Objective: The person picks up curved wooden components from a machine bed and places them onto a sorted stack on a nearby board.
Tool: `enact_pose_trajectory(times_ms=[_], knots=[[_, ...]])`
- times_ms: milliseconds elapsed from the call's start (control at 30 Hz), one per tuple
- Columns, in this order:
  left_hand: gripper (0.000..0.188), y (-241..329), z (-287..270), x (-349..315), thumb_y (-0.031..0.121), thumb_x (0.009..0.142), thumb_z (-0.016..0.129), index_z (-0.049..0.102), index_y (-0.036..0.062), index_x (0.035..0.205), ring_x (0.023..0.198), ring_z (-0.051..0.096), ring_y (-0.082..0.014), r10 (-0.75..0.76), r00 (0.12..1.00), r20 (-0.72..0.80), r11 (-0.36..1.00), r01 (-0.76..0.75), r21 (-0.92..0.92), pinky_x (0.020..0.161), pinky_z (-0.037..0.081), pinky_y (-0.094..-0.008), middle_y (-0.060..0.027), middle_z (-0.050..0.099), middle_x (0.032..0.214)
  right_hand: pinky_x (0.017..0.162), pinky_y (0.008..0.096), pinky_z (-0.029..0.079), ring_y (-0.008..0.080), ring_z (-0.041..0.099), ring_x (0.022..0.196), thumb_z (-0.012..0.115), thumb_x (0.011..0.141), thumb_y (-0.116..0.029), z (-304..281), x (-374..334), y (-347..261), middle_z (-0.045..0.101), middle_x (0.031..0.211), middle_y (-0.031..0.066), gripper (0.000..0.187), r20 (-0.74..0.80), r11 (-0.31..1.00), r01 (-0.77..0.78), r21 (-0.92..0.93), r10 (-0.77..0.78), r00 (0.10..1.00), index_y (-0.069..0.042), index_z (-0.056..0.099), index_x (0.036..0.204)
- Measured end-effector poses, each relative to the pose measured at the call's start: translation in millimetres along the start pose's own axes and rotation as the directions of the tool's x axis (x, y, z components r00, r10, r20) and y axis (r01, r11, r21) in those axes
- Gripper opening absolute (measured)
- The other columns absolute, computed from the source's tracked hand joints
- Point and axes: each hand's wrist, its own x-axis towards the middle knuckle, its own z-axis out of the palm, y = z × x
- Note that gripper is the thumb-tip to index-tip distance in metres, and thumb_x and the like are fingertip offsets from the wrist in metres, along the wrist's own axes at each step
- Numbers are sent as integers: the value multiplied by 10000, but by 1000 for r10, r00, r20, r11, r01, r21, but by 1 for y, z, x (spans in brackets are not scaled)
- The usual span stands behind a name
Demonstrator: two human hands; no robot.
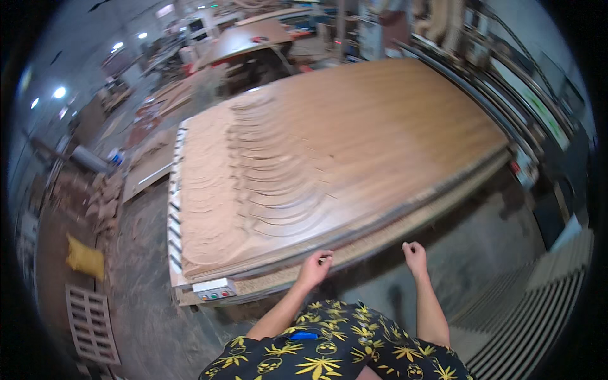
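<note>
Patterned clothing [329,348] lay nearest. Left hand [314,268] and right hand [415,258] hung loosely curled beside the dusty board [392,120]; couldn't tell if grasping.

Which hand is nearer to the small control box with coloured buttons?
Left. The left hand is some way to the right of the control box; the right hand is also to its right, but clearly farther away.

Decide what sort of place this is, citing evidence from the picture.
Probably a woodworking shop: there is a large brown board, pale tan dust, likely sawdust, spread over its left part, and a button box at the near left corner.
</note>
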Motion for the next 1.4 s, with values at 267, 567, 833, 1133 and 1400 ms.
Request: enact_pose_trajectory(times_ms=[267,567,833,1133,1400], knots=[[276,29,-55,51,216,954,635,667,44,1168,766,679,-147,-52,964,-262,985,6,-172,706,536,-300,-101,716,951,982,449,424,330,548,1138,691,833,-270,144,48,-163,640,1171,117,302,570,680,733,-23,-593,568,-76,684,1065],[219,-5,-52,-38,149,957,623,679,13,1119,762,642,-103,-376,607,-701,909,95,-405,700,521,-259,-41,695,870,988,498,386,337,514,1155,685,820,-422,214,75,-182,572,1193,158,601,716,234,972,-17,-676,175,-7,557,1235],[240,35,16,-71,119,975,598,643,-26,1160,813,626,-98,-509,511,-693,848,157,-507,761,531,-249,-57,702,975,923,486,395,326,529,1083,682,828,-399,234,88,-183,578,1152,152,470,750,270,962,40,-645,150,-22,603,1097],[241,17,5,-68,144,952,646,668,17,1155,727,586,-55,-434,575,-693,878,100,-467,651,489,-227,-9,701,902,905,515,381,327,522,1081,726,796,-337,212,70,-204,569,1116,124,441,731,286,958,-19,-650,209,-42,578,1088],[256,-41,-48,-81,237,910,685,715,93,1120,664,607,-140,-368,704,-608,909,134,-395,668,517,-295,-126,728,908,929,546,366,316,507,1119,740,800,-292,224,65,-207,557,1141,102,445,773,298,938,-179,-547,322,-119,577,1176]])
